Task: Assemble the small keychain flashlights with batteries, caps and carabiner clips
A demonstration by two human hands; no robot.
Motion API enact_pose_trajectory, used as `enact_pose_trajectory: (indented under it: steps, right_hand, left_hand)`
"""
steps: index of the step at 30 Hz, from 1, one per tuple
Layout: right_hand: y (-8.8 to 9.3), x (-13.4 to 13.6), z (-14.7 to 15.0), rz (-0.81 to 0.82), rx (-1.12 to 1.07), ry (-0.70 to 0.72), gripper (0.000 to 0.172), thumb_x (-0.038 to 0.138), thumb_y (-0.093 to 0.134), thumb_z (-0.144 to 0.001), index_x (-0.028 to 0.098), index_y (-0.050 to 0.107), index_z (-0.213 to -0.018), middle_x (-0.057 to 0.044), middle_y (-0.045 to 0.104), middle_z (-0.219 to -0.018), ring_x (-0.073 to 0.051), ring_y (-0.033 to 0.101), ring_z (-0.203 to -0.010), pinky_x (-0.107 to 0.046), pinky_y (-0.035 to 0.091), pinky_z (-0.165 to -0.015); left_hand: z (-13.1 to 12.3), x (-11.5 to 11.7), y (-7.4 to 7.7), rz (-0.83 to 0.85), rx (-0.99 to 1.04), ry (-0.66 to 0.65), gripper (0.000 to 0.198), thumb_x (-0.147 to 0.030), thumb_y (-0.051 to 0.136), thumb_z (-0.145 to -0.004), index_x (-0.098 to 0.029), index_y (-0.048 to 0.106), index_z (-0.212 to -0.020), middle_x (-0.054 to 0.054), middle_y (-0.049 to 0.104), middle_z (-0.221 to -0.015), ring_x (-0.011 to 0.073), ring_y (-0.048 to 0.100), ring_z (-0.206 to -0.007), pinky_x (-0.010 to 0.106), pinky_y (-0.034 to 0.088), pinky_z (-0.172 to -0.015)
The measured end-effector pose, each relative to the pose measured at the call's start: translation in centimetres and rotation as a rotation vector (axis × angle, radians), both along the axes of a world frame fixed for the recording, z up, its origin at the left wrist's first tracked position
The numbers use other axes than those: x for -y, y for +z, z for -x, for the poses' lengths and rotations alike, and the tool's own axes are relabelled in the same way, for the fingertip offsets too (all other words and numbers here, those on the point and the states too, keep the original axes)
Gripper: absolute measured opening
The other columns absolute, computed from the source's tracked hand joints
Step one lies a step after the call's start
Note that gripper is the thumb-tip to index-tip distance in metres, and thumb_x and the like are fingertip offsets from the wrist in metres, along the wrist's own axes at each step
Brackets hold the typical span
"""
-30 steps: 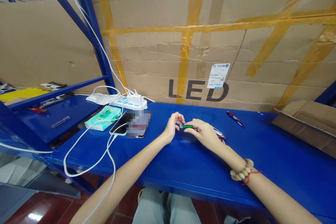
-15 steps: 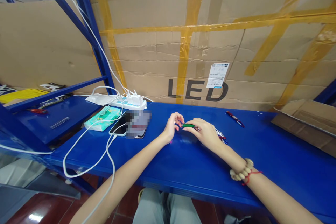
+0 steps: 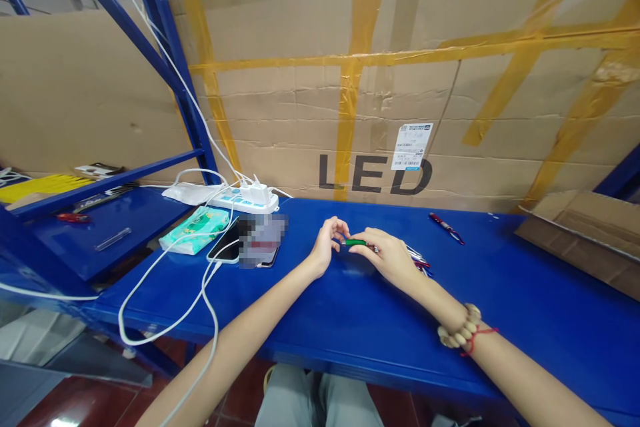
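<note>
A green pen [image 3: 356, 242] is pinched in my right hand [image 3: 387, 252], lying roughly level over the blue table. The far end of it is hidden by my right fingers. My left hand [image 3: 326, 247] is at the pen's left tip, its fingers loosely curved and apart. Whether those fingertips touch the tip I cannot make out. Several pens [image 3: 419, 260] in red, blue and silver lie behind my right hand, partly covered by it. Farther right, a single red and blue pen [image 3: 447, 227] rests on the table.
The blue table [image 3: 500, 293] backs onto a large cardboard sheet [image 3: 280, 113] marked LED. To the left are a tissue pack [image 3: 195, 229], a phone [image 3: 225, 243], a power strip [image 3: 245, 200] and loose white cables [image 3: 167, 320]. An open cardboard box [image 3: 583, 240] stands right.
The green pen stays in my right hand, and both hands hold nearly the same place. The camera view has shifted slightly.
</note>
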State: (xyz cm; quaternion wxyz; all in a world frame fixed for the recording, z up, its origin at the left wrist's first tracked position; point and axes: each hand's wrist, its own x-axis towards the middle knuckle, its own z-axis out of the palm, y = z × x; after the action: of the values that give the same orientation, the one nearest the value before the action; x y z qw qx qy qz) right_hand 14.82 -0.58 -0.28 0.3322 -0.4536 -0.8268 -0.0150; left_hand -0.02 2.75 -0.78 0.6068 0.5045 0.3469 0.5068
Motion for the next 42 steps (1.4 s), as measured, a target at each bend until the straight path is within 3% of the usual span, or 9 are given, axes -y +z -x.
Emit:
enact_pose_trajectory:
  steps: [8,19,23,26,29,33,37,42]
  right_hand:
    - [0.0,-0.1,-0.2,0.015,0.002,-0.006,0.033,0.049,0.047,-0.087,0.025,0.07,-0.089,-0.002,0.064,-0.074,-0.016,0.059,-0.069,-0.023,0.041,-0.057]
    - [0.7,0.4,0.0,-0.006,-0.003,-0.043,0.041,0.058,0.049,-0.082,0.024,0.069,-0.073,-0.001,0.064,-0.068,-0.013,0.058,-0.061,-0.022,0.035,-0.051]
    - [2.1,0.4,-1.5,0.248,0.058,-0.001,0.048,0.055,0.046,-0.084,0.02,0.064,-0.056,0.001,0.062,-0.054,-0.012,0.054,-0.051,-0.022,0.033,-0.05]
    - [3.2,0.7,-3.1,0.512,0.087,0.156,0.048,0.055,0.045,-0.084,0.019,0.067,-0.06,0.002,0.061,-0.053,-0.01,0.05,-0.049,-0.022,0.034,-0.049]
    - [3.9,1.2,-4.2,0.643,0.117,0.274,0.04,0.051,0.057,-0.077,0.016,0.067,-0.059,0.002,0.055,-0.049,-0.009,0.044,-0.046,-0.021,0.031,-0.045]
    - [4.3,1.8,-4.5,0.711,0.145,0.174,0.013,0.029,0.073,-0.06,0.018,0.069,-0.063,0.003,0.06,-0.054,-0.01,0.052,-0.05,-0.019,0.033,-0.044]
    - [4.1,1.6,-4.7,0.722,0.199,0.062,0.017,0.02,0.075,-0.053,0.022,0.072,-0.069,0.002,0.067,-0.063,-0.013,0.06,-0.058,-0.018,0.038,-0.046]
    - [3.9,0.8,-6.6,0.752,0.139,0.069,0.024,0.029,0.076,-0.053,0.02,0.072,-0.075,0.0,0.069,-0.065,-0.014,0.062,-0.057,-0.019,0.04,-0.044]
  left_hand:
    - [0.0,0.0,0.0,0.005,-0.001,-0.008,0.035,-0.041,0.033,-0.078,-0.016,0.05,-0.062,0.002,0.051,-0.065,0.0096,0.044,-0.055,0.018,0.028,-0.045]
    - [-0.1,0.3,0.2,-0.001,-0.018,-0.007,0.033,-0.041,0.033,-0.078,-0.016,0.049,-0.065,0.002,0.052,-0.065,0.0095,0.045,-0.053,0.019,0.029,-0.045]
    - [-0.1,0.4,0.3,-0.021,-0.03,-0.002,0.032,-0.042,0.034,-0.078,-0.016,0.048,-0.066,0.002,0.052,-0.066,0.0094,0.046,-0.053,0.019,0.03,-0.046]
    - [-0.1,0.3,0.3,-0.016,-0.038,0.008,0.032,-0.042,0.033,-0.078,-0.016,0.047,-0.065,0.002,0.052,-0.066,0.0091,0.046,-0.052,0.019,0.029,-0.045]
    - [-0.1,0.3,0.4,-0.011,-0.043,0.008,0.032,-0.041,0.034,-0.079,-0.016,0.048,-0.065,0.002,0.053,-0.066,0.009,0.047,-0.052,0.019,0.03,-0.045]
    - [-0.1,0.4,0.6,-0.006,-0.054,0.018,0.033,-0.038,0.033,-0.08,-0.015,0.049,-0.064,0.003,0.054,-0.064,0.009,0.047,-0.05,0.018,0.03,-0.044]
    - [0.2,0.3,0.8,0.006,-0.056,0.032,0.032,-0.035,0.032,-0.08,-0.015,0.049,-0.063,0.003,0.054,-0.063,0.0091,0.047,-0.049,0.018,0.03,-0.043]
    - [0.5,0.0,0.9,0.015,-0.056,0.044,0.031,-0.034,0.032,-0.08,-0.014,0.05,-0.063,0.002,0.053,-0.062,0.0084,0.047,-0.049,0.017,0.031,-0.042]
